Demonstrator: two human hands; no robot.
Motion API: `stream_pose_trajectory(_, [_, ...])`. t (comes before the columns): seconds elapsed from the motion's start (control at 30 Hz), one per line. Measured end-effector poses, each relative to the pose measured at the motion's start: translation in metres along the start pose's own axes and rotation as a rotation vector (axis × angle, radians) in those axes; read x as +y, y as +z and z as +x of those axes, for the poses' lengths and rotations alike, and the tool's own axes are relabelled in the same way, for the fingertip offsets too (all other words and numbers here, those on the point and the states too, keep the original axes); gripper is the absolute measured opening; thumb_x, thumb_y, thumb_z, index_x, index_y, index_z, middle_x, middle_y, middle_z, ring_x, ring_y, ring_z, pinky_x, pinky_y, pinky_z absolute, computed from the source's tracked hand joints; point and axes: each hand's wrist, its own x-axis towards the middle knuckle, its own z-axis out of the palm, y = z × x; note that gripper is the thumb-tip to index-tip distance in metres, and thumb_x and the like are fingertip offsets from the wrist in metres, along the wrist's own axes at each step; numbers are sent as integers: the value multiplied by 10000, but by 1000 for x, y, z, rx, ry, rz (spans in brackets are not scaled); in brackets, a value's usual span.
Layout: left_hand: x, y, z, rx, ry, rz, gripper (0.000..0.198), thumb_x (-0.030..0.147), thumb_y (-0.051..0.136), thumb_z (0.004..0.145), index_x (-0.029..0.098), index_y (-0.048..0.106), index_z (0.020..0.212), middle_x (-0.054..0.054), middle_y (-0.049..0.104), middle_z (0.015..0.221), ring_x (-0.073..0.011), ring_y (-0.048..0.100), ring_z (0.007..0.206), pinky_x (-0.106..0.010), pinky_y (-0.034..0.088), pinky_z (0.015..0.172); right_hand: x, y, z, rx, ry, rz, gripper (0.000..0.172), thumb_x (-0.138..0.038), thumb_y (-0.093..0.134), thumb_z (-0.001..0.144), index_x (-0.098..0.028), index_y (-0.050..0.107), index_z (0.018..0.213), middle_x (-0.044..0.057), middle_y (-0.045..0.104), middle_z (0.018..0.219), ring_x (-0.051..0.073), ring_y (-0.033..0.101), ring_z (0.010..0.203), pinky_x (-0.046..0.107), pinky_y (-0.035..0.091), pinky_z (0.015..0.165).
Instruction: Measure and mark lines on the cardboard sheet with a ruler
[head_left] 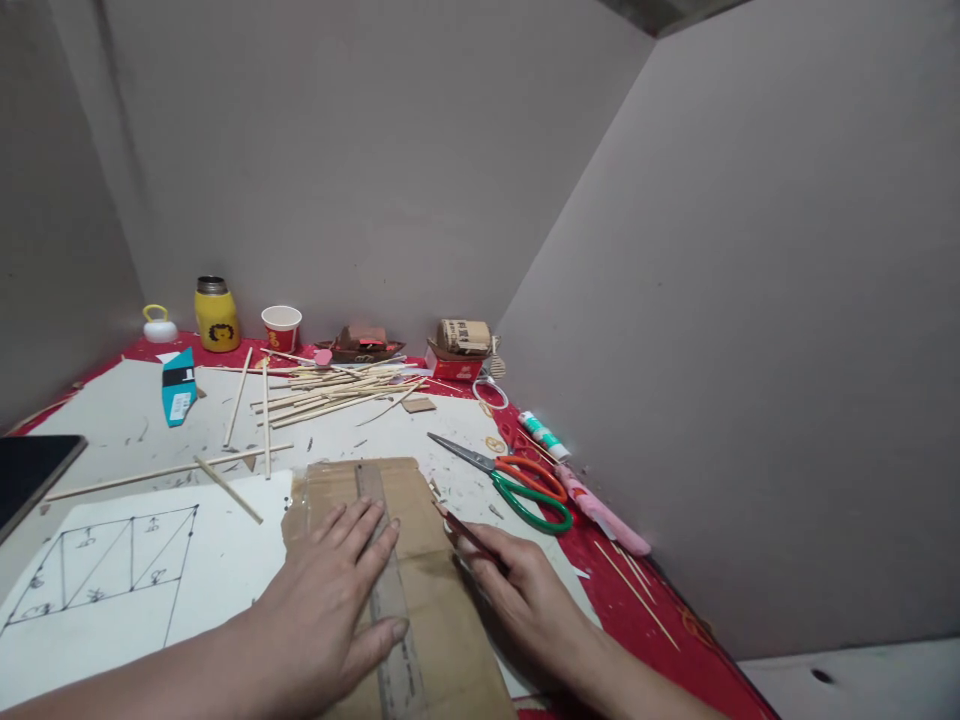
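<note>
Head view shows the right hand [525, 590] with its grip closed on a dark pencil [469, 530], the fingers pinched around the shaft and the tip pointing toward 11 o'clock, at the right edge of a brown cardboard piece [442, 620]. The left hand [330, 590] lies flat with fingers spread and holds nothing; it presses a clear ruler [390, 620] down on the cardboard, the thumb lying across the ruler at its lower part. The ruler runs from 12 to 6 o'clock along the middle of the cardboard, and the cardboard lies on the table [135, 420] straight in front of the person, between the two hands. At 9 o'clock from the left hand, a white sheet with a drawn frame of lines [105, 570] lies touching the cardboard's left edge. At 2 o'clock from the right hand lie scissors with orange and green handles [517, 480], blades pointing toward 10 o'clock, near the cardboard but apart from it. Just beyond them, at 2 o'clock, are a glue tube with a green cap [544, 435] and a pink stick-shaped object [604, 515] on the red table cover [660, 640]. At 12 o'clock a loose heap of thin wooden sticks [330, 395] is spread across the table. Farther back, along the wall, stand a yellow bottle [216, 315] and a red paper cup [281, 327].
</note>
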Motion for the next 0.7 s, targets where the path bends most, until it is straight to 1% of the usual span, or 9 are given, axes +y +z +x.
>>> stream_pose_trajectory(0.07, [-1, 0, 0, 17, 5, -5, 753, 573, 491, 943, 172, 339, 1562, -153, 192, 1624, -367, 184, 1510, -585, 232, 1206, 1, 1, -3, 14, -12, 5, 371, -278, 442, 991, -212, 678, 1270, 105, 737, 1169, 237, 689, 1058, 378, 541, 941])
stream_pose_trajectory(0.13, [-1, 0, 0, 22, 13, -7, 749, 570, 496, 941, 176, 344, 1560, -151, 196, 1625, -363, 185, 1511, -583, 232, 1207, 2, 3, -6, 32, -31, -3, 351, -276, 449, 986, -205, 701, 1220, 113, 744, 1133, 239, 699, 1022, 376, 555, 918])
stream_pose_trajectory(0.27, [-2, 0, 0, 0, 12, -12, 739, 566, 496, 939, 209, 331, 1565, -121, 187, 1636, -342, 175, 1517, -569, 211, 1219, 4, 6, -12, 55, -64, -21, 313, -251, 454, 974, -189, 714, 1135, 124, 752, 1094, 231, 712, 988, 357, 575, 876])
stream_pose_trajectory(0.43, [0, -6, 0, -68, -21, -9, 764, 595, 459, 945, 226, 256, 1583, -102, 115, 1643, -336, 120, 1525, -589, 185, 1216, 13, 9, -13, 99, -129, -91, 327, -184, 483, 926, -169, 693, 1176, 128, 754, 1105, 223, 722, 1003, 344, 579, 884])
stream_pose_trajectory(0.57, [3, -10, 1, -105, -21, 9, 782, 598, 455, 943, 220, 222, 1587, -103, 82, 1641, -333, 89, 1527, -595, 167, 1216, 16, 8, -9, 142, -88, -74, 309, -218, 489, 935, -162, 705, 1150, 127, 760, 1096, 224, 726, 998, 340, 578, 881])
stream_pose_trajectory(0.7, [5, -9, 1, -88, -8, 13, 782, 593, 456, 948, 196, 234, 1584, -123, 89, 1635, -333, 94, 1526, -587, 175, 1218, 12, -1, -6, 236, -85, -53, 271, -277, 527, 937, -171, 724, 1090, 113, 766, 1017, 226, 726, 926, 327, 575, 830])
